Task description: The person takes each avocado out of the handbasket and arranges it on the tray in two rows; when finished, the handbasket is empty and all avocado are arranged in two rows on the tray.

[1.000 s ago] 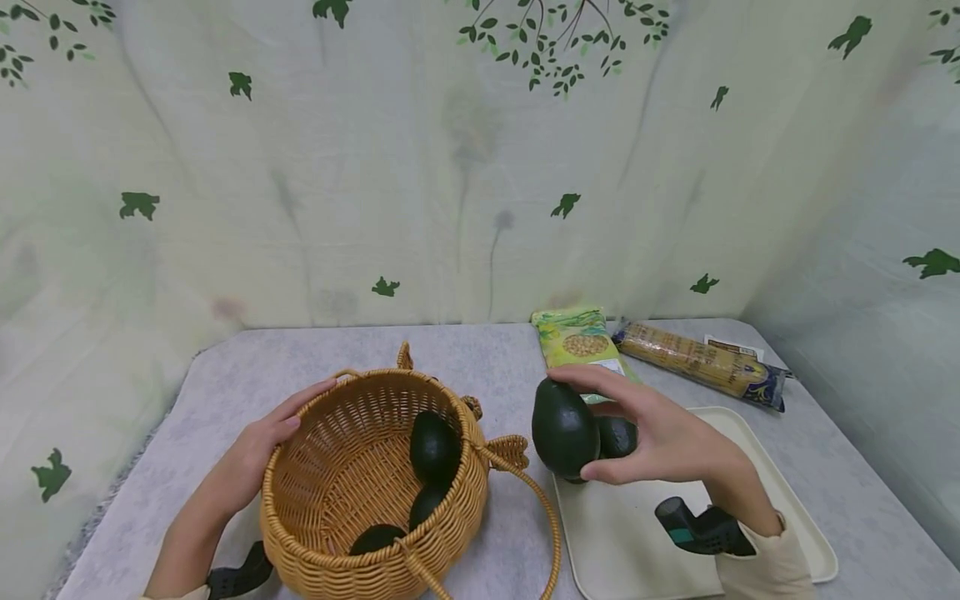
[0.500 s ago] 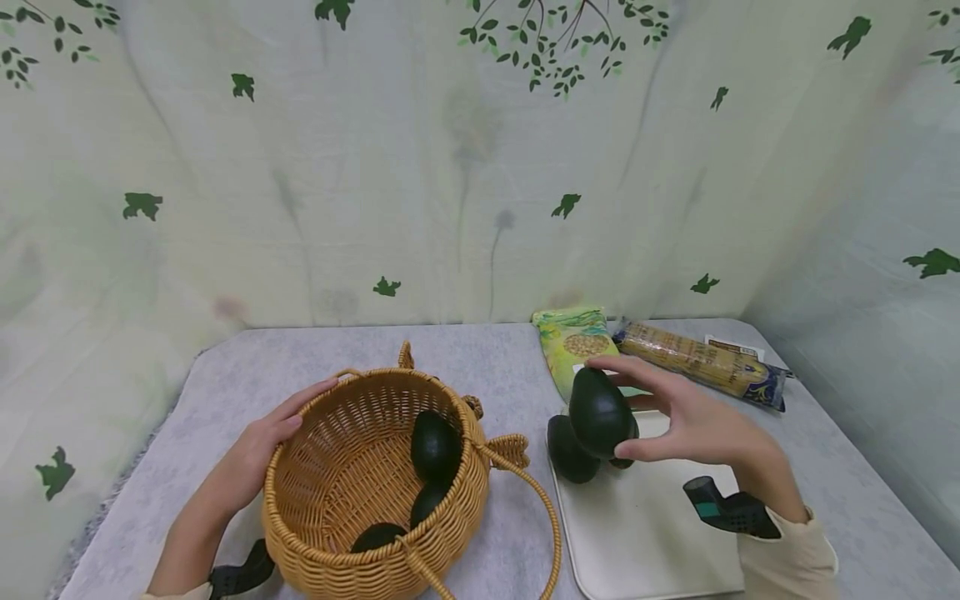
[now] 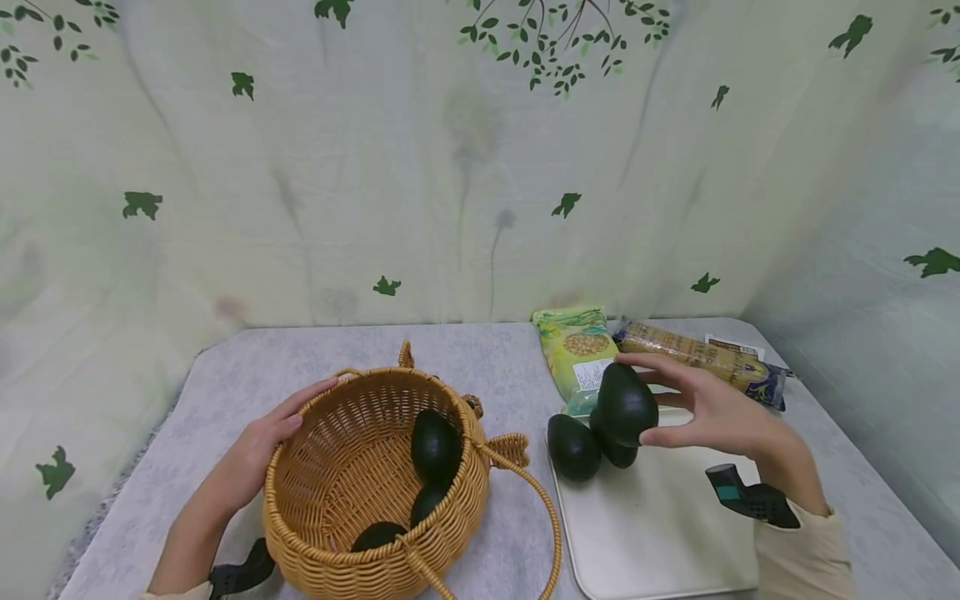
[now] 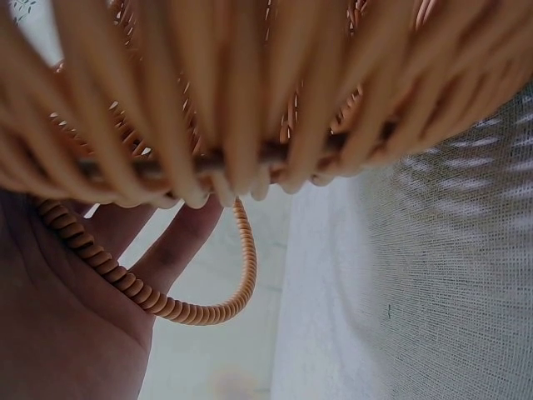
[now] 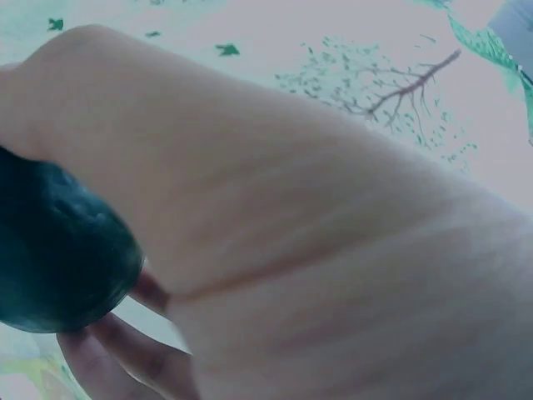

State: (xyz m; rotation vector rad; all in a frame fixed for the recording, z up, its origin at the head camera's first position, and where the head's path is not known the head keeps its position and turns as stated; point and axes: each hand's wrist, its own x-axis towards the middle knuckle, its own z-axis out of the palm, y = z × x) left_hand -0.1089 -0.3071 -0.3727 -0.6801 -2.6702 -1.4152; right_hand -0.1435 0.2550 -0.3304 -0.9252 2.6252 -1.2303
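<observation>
My right hand (image 3: 720, 417) holds a dark green avocado (image 3: 628, 404) between thumb and fingertips, above the far part of a white tray (image 3: 675, 533). At the tray's far left corner lie two avocados: one in plain sight (image 3: 573, 447), the other (image 3: 619, 454) partly hidden by the held one. The held avocado (image 5: 58, 250) fills the left of the right wrist view. My left hand (image 3: 251, 458) rests with extended fingers on the left rim of a wicker basket (image 3: 330, 483). Three avocados (image 3: 435, 446) show inside it. In the left wrist view, a wrapped cane handle (image 4: 166, 304) crosses my palm.
Behind the tray lie a yellow-green bag (image 3: 573, 346) and a long pasta packet (image 3: 697, 358). The basket's other handle (image 3: 551, 517) loops toward the tray. A leaf-patterned curtain (image 3: 480, 167) stands along the back of the table (image 3: 225, 375).
My right hand has moved right and slightly upward with the avocado, uncovering the leftmost avocado on the tray. The left hand and the basket have stayed in place.
</observation>
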